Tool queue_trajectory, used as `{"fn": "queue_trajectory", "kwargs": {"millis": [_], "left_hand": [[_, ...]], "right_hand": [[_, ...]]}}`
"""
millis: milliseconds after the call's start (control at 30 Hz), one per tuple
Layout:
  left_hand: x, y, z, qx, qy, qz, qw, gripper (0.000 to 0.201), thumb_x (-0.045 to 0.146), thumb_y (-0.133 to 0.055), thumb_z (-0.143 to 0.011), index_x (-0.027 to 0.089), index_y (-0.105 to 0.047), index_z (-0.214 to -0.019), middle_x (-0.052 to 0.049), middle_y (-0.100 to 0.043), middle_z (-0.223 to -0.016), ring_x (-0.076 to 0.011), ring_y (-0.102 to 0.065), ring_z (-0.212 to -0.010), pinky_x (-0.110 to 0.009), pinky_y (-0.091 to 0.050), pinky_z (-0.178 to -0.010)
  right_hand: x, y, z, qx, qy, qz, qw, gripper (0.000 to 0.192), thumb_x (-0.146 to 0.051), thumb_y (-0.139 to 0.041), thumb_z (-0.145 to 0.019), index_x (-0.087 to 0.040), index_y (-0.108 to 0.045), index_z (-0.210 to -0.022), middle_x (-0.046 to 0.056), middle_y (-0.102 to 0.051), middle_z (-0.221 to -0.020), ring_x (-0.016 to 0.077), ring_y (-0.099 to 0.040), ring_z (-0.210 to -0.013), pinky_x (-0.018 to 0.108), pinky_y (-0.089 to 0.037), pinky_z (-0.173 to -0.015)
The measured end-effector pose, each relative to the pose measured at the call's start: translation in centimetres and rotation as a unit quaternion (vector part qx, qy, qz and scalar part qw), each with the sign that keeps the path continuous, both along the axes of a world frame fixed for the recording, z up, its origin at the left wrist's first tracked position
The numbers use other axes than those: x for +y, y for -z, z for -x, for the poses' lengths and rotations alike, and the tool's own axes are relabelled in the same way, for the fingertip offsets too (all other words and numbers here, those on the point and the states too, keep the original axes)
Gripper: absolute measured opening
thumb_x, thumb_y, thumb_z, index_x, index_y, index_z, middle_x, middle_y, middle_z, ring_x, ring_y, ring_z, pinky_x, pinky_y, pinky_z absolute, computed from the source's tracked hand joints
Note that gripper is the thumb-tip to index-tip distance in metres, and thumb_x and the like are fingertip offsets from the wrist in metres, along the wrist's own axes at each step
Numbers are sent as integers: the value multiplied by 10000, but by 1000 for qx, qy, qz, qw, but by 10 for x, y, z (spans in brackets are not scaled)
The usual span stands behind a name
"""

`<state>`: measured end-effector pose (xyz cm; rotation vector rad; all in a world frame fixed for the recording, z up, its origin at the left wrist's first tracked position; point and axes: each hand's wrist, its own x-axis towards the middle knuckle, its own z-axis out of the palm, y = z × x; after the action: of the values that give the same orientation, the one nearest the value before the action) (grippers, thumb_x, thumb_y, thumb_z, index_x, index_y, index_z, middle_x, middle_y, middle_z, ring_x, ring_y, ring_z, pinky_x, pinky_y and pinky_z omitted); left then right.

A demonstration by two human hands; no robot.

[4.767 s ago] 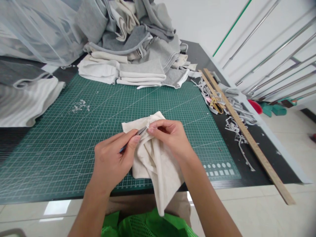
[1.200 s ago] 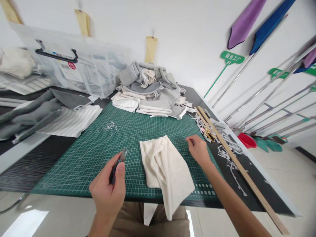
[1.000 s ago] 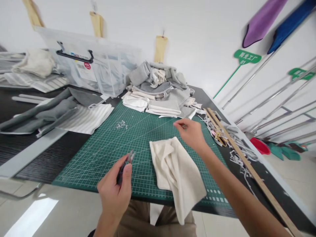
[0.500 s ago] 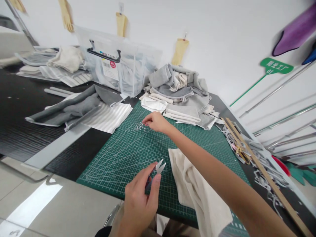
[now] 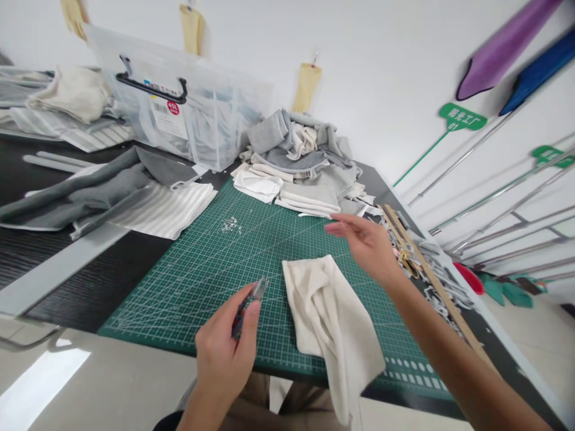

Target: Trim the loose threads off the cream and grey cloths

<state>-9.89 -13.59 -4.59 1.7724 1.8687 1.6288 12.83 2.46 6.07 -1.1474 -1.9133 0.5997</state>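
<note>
thread snips (image 5: 251, 299) sit pinched in my left hand (image 5: 224, 359), that grip closed on them low over the green cutting mat (image 5: 188, 269) on the desk. just beside them the cream cloth (image 5: 327, 311) lies crumpled on the mat, one end hanging over the near edge. my right hand (image 5: 368, 242) hovers above the cloth, grip open and holding nothing, fingers spread.

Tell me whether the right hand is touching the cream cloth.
No: the right hand hovers open above the green cutting mat, clear of the cream cloth.

Cloth (image 5: 327, 305) on mat (image 5: 197, 269) (near edge); snips (image 5: 250, 302) left.
</note>
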Motion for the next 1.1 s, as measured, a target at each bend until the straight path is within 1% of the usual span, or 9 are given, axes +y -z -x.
{"fn": "queue_trajectory", "kwargs": {"millis": [100,167,233,367,533,633,733,967,1100], "left_hand": [[3,0,-2,12,-12,39,999,302,367,-502,-971,183,-672,-1140,-55,-761,-1034,-189,-731,-859,-269,-549,-831],[5,1,-3,28,-19,66,997,340,407,-474,-979,188,-676,-1144,-57,-763,-1030,-202,-731,-851,-284,-544,-820],[6,1,-4,48,-22,86,995,376,440,-450,-982,191,-680,-1145,-59,-767,-1002,-212,-730,-824,-293,-539,-795],[6,-2,-5,80,-25,116,990,406,472,-425,-983,206,-682,-1150,-56,-770,-961,-229,-726,-801,-311,-522,-770],[6,-3,-5,95,-39,146,984,420,499,-415,-978,224,-677,-1156,-55,-769,-937,-248,-720,-807,-327,-500,-747],[5,-2,-5,107,-38,146,983,422,503,-422,-976,222,-676,-1161,-58,-767,-939,-248,-717,-801,-325,-496,-740],[5,-2,-6,115,-32,127,985,412,495,-444,-971,211,-685,-1149,-62,-767,-968,-243,-720,-828,-315,-501,-759],[4,-2,-7,123,-31,127,984,414,497,-446,-971,216,-684,-1160,-70,-765,-1006,-257,-722,-864,-331,-504,-780],[5,-2,-7,122,-30,127,984,407,487,-446,-973,220,-681,-1170,-71,-764,-1011,-255,-723,-883,-329,-508,-801]], "right_hand": [[-58,9,-55,-23,25,36,999,312,-302,-505,-968,-238,-652,-1235,93,-733,-1155,238,-714,-1046,454,-579,-933],[-99,15,-74,-73,20,43,996,335,-272,-519,-956,-283,-637,-1269,82,-642,-1330,261,-636,-1199,486,-523,-1022],[-136,20,-79,-88,16,26,996,354,-238,-560,-929,-323,-641,-1264,61,-600,-1385,271,-557,-1297,503,-456,-1097],[-184,32,-68,-38,72,20,997,319,-224,-586,-910,-336,-685,-1191,68,-689,-1245,268,-641,-1181,451,-542,-1007],[-205,60,-50,74,165,16,983,190,-237,-619,-895,-309,-729,-1033,52,-750,-1028,244,-706,-992,392,-591,-878],[-217,77,-43,109,169,26,979,187,-224,-647,-873,-300,-720,-1027,52,-739,-990,231,-708,-915,368,-601,-812],[-231,88,-39,100,164,19,981,231,-205,-672,-845,-300,-715,-1051,57,-722,-1005,233,-702,-908,362,-602,-796],[-240,85,-38,89,184,-15,979,205,-216,-677,-831,-291,-719,-1017,56,-697,-877,226,-697,-766,338,-608,-661],[-239,88,-34,17,188,-38,981,334,-236,-726,-794,-301,-689,-1120,92,-687,-1078,278,-693,-961,418,-613,-815]]}}
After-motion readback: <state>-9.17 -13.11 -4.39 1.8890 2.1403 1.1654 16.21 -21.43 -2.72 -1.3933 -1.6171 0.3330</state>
